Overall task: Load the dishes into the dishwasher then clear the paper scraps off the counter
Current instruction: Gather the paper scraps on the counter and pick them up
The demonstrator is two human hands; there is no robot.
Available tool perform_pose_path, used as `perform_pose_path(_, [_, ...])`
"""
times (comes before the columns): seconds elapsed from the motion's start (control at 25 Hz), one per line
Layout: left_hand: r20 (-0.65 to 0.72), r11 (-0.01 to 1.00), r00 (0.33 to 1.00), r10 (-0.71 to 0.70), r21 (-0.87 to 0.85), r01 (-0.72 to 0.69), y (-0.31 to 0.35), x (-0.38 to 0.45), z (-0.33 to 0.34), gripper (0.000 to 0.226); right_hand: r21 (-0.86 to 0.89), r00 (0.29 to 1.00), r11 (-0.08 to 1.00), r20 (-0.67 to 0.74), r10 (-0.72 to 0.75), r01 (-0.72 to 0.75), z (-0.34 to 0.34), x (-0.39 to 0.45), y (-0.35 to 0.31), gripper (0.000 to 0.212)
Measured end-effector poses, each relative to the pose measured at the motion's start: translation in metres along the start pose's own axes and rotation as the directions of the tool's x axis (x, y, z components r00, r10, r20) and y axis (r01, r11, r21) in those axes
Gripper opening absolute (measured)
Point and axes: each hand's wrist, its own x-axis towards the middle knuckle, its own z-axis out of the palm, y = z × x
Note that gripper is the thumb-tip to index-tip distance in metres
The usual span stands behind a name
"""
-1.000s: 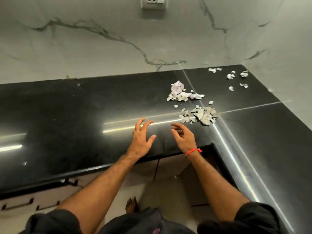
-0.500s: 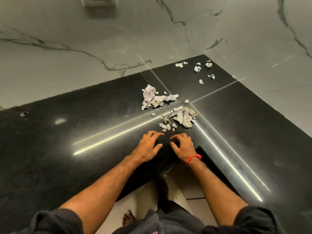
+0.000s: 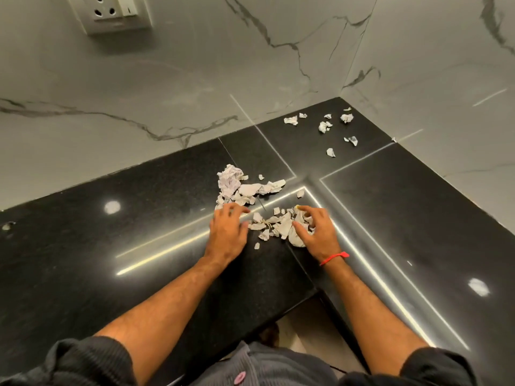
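Observation:
White paper scraps lie on the black counter (image 3: 139, 213) in three groups. The near pile of scraps (image 3: 274, 225) sits between my hands. My left hand (image 3: 227, 232) rests flat on the counter at the pile's left edge, fingers spread and touching the lowest pieces of the middle pile (image 3: 239, 185). My right hand (image 3: 315, 232), with a red wrist thread, is cupped over the right side of the near pile, its fingers curled on a crumpled piece. Several small scraps (image 3: 324, 126) lie scattered in the far corner. No dishes or dishwasher are in view.
Marble walls (image 3: 167, 93) meet at the corner behind the counter, which is L-shaped. A white wall socket (image 3: 111, 12) sits at the top left. The counter's front edge runs just below my forearms, with floor visible beneath.
Both hands have moved forward from the counter edge to the near pile. My right hand has gone from clear of the scraps to curling over them.

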Motion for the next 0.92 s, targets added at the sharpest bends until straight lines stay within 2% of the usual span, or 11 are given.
perform_pose_path(0.08, [-0.098,0.988,0.983,-0.155,-0.002,0.156,-0.010,0.022,-0.008,0.048,-0.249,0.997,0.967,0.022,0.068,-0.060,-0.002,0.007,0.014,0.088])
perform_pose_path(0.12, [-0.074,0.974,0.972,-0.224,0.005,0.225,-0.014,0.034,-0.010,0.061,-0.337,0.992,0.939,0.078,0.095,-0.064,0.001,0.008,0.018,0.105])
perform_pose_path(0.2, [0.053,0.955,0.954,-0.294,0.047,0.292,-0.020,0.059,-0.011,0.082,-0.435,0.972,0.900,0.215,0.092,0.011,0.014,0.012,0.022,0.117])
perform_pose_path(0.28, [0.185,0.956,0.938,-0.294,0.077,0.284,-0.022,0.076,-0.007,0.088,-0.501,0.957,0.859,0.287,0.053,0.103,0.031,0.017,0.022,0.112])
perform_pose_path(0.44, [0.331,0.975,0.921,-0.207,0.144,0.168,-0.015,0.065,0.020,0.074,-0.486,0.930,0.853,0.368,0.004,0.188,0.058,0.035,0.006,0.104])
perform_pose_path(0.52, [0.301,0.989,0.943,-0.145,0.056,0.134,-0.012,0.050,0.032,0.063,-0.418,0.932,0.884,0.359,-0.050,0.208,0.062,0.043,0.002,0.105])
perform_pose_path(0.6, [0.212,0.984,0.966,-0.149,-0.063,0.165,-0.012,0.041,0.032,0.059,-0.300,0.959,0.934,0.258,-0.118,0.196,0.058,0.054,0.005,0.102])
perform_pose_path(0.68, [0.167,0.985,0.975,-0.144,-0.075,0.158,-0.014,0.037,0.023,0.081,-0.236,0.978,0.952,0.131,-0.165,0.193,0.050,0.071,0.016,0.098])
perform_pose_path(0.76, [0.200,0.997,0.976,-0.082,0.004,0.083,-0.011,0.035,0.014,0.111,-0.231,0.986,0.960,0.084,-0.143,0.159,0.041,0.093,0.027,0.100])
perform_pose_path(0.84, [0.274,0.998,0.961,-0.034,0.060,0.018,-0.003,0.036,0.013,0.136,-0.237,0.977,0.962,0.196,-0.089,0.135,0.038,0.117,0.030,0.104])
perform_pose_path(0.92, [0.333,0.997,0.942,-0.037,0.077,0.012,0.002,0.041,0.019,0.147,-0.253,0.925,0.943,0.363,-0.115,0.216,0.042,0.135,0.027,0.110])
